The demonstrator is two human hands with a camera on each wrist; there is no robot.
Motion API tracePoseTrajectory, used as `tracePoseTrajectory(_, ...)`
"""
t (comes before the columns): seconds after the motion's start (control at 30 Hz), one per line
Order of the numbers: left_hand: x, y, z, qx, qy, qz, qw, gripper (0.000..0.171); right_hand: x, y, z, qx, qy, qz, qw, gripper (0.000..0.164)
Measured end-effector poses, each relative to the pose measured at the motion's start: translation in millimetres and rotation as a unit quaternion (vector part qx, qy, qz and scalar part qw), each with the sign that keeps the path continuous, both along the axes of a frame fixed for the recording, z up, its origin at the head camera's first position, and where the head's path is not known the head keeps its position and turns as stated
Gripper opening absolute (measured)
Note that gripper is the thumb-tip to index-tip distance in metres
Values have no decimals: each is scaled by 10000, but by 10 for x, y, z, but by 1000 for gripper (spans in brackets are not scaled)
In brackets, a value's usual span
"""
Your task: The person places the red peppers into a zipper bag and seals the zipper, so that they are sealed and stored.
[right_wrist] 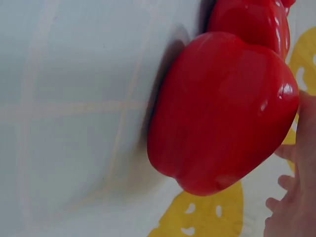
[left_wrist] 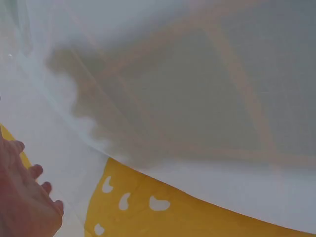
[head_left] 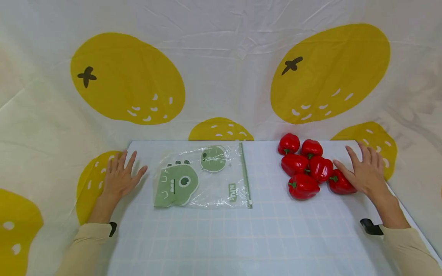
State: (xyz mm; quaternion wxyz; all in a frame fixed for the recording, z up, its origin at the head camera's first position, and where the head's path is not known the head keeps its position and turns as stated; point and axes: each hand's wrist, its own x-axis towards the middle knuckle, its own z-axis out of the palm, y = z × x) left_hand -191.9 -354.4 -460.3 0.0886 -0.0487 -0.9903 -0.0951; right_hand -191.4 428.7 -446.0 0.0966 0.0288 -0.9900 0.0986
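My left hand (head_left: 119, 177) is at the table's left edge with its fingers spread, holding nothing. To its right lies a flat, clear zip bag (head_left: 214, 188) printed with green dinosaurs; its green slider strip (head_left: 244, 172) runs down the right side. My right hand (head_left: 366, 170) has its fingers spread beside the nearest red bell pepper (head_left: 340, 183), its thumb close over that pepper in the head view. In the right wrist view the same bell pepper (right_wrist: 222, 113) fills the middle, and the hand (right_wrist: 298, 187) shows at the right edge. Several more red bell peppers (head_left: 304, 186) cluster to its left.
The table (head_left: 221, 241) has a white checked cover. Behind it and at both sides hangs a pale cloth (head_left: 221, 76) with large yellow fruit prints. Each wrist wears a black band, the right one (head_left: 371, 227) with a dark block on it.
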Motion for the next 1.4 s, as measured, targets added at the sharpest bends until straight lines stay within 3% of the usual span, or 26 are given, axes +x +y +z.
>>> tracePoseTrajectory(0.27, 1, 108, -2, 307, 646, 140, 9973, 66, -4, -120, -9, -500, 980, 48, 9939, 60)
tracePoseTrajectory(0.37, -9, 142, -10, 345, 1048, 137, 9938, 59, 2, -187, 3, -604, 1346, 154, 9889, 52)
tracePoseTrajectory(0.47, -1, 195, 1, 446, 1217, 177, 9914, 55, 7, -254, 7, -659, 1574, 254, 9850, 48)
tracePoseTrajectory(0.63, 31, 301, 17, 714, 1073, 350, 9910, 52, 27, -353, 18, -789, 1730, 367, 9811, 46)
tracePoseTrajectory(0.87, 59, 436, 17, 967, 1369, 263, 9855, 48, 36, -480, 21, -955, 1887, 591, 9756, 43)
tracePoseTrajectory(1.1, 138, 601, 85, 1234, 898, 387, 9875, 52, 51, -643, 45, -1079, 1798, 620, 9758, 43)
tracePoseTrajectory(1.4, 193, 804, 132, 1338, 723, 300, 9879, 52, 83, -882, 65, -1460, 1594, 790, 9732, 51)
